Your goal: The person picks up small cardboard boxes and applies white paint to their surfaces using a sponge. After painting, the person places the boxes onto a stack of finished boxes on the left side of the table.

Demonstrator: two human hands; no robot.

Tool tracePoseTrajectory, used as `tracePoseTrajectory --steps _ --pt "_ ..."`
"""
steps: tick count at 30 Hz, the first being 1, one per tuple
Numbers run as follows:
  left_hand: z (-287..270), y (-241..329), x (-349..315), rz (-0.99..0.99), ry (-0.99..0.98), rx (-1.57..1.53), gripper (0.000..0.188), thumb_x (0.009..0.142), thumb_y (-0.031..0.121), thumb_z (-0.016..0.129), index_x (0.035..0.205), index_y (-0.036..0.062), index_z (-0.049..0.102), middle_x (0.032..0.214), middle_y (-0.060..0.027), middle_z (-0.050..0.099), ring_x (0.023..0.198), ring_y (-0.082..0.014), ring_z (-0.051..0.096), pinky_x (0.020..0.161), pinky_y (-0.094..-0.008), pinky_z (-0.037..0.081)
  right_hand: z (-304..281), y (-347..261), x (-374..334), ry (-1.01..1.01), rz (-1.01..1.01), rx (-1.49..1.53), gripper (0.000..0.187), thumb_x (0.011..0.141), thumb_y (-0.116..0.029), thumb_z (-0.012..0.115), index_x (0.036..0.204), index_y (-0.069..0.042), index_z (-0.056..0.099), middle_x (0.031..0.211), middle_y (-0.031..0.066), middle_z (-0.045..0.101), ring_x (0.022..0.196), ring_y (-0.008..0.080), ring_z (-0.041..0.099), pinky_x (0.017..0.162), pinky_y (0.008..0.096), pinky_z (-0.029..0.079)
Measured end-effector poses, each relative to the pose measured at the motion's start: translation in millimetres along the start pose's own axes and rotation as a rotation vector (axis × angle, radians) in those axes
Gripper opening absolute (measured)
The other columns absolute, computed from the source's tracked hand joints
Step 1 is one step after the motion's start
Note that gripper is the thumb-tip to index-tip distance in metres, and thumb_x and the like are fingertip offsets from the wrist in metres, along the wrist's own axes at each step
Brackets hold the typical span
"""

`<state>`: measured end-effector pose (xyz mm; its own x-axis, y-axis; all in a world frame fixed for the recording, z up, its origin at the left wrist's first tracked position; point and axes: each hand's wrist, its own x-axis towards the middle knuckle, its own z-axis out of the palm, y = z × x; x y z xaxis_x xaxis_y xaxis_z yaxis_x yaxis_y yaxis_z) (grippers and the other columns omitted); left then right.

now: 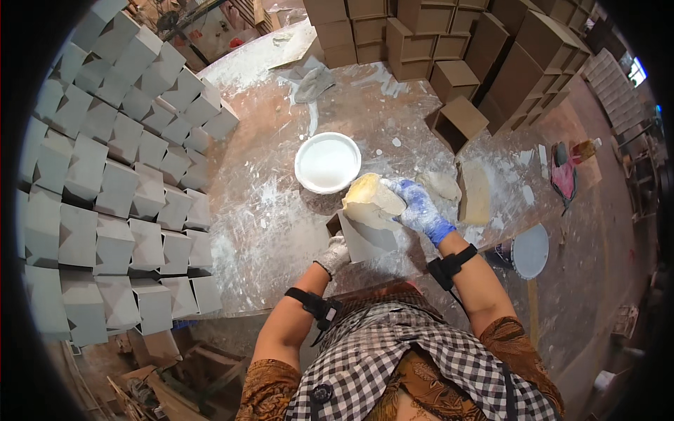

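Note:
A box (371, 243) with a whitish face is tilted in front of me, its dark open end toward the left. My left hand (336, 254), in a whitish glove, grips it at that end, with some fingers hidden. My right hand (419, 209), in a blue glove smeared with white, is closed on a yellowish sponge (372, 198) caked with white. The sponge lies against the box's upper part. Just beyond stands a round white tub (298, 167) of white paint-like liquid. Right of my right hand lie a whitish cloth-like lump (440, 185) and a pale yellow foam block (475, 193).
White-coated boxes (116, 189) stand stacked along the left. Plain brown boxes (428, 38) are piled at the back right, one lying open (460, 125) in front. The wooden table (246, 172) is splashed with white. A lidded bucket (530, 251) stands at the right.

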<state>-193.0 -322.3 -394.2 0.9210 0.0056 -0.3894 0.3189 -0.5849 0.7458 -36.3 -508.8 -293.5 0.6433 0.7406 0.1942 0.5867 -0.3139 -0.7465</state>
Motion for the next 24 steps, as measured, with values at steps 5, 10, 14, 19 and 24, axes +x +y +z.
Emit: tracePoseTrajectory --steps 5,10,14,19,24 --pt "37 -72 19 0.153 -0.125 -0.379 0.042 0.093 0.034 0.048 0.128 0.0098 0.052 0.124 -0.0102 0.058 0.110 -0.0251 0.056 0.092 -0.0357 0.046 4 -9 -76 -0.053 -0.016 0.588 0.068 0.063 -0.033 0.079 0.121 -0.005 0.059 0.102 0.0083 0.059 0.093 0.0219 0.054 0.086 0.0314 0.043" --pt "12 -20 12 0.003 -0.139 -0.114 0.047 0.091 0.045 0.047 0.122 0.0123 0.058 0.116 -0.0147 0.062 0.106 -0.0308 0.060 0.085 -0.0421 0.050 -39 -29 -92 -0.266 -0.110 0.172 0.063 0.068 -0.023 0.078 0.126 -0.007 0.055 0.108 0.0125 0.061 0.102 0.0271 0.059 0.087 0.0371 0.048" --pt "-6 20 2 -0.013 -0.247 0.381 0.050 0.090 0.047 0.047 0.127 0.0134 0.055 0.124 -0.0156 0.058 0.111 -0.0318 0.057 0.088 -0.0424 0.049 -34 -18 -15 0.095 0.012 -0.072 0.070 0.066 -0.029 0.081 0.127 -0.008 0.054 0.114 0.0124 0.057 0.103 0.0263 0.056 0.088 0.0332 0.046" --pt "12 -3 8 0.033 -0.135 -0.238 0.049 0.094 0.038 0.045 0.133 0.0086 0.048 0.135 -0.0122 0.048 0.123 -0.0281 0.046 0.099 -0.0372 0.041 8 -23 -8 0.175 -0.305 0.674 0.055 0.071 -0.028 0.079 0.118 -0.006 0.059 0.103 0.0139 0.062 0.096 0.0265 0.059 0.087 0.0393 0.048" --pt "1 8 3 0.043 -0.197 -0.030 0.049 0.090 0.041 0.049 0.127 0.0097 0.054 0.125 -0.0187 0.056 0.112 -0.0331 0.055 0.094 -0.0435 0.044 -16 -56 -100 -0.369 0.307 0.785 0.036 0.081 -0.010 0.069 0.115 -0.002 0.061 0.107 0.0071 0.063 0.095 0.0149 0.058 0.081 0.0300 0.050"
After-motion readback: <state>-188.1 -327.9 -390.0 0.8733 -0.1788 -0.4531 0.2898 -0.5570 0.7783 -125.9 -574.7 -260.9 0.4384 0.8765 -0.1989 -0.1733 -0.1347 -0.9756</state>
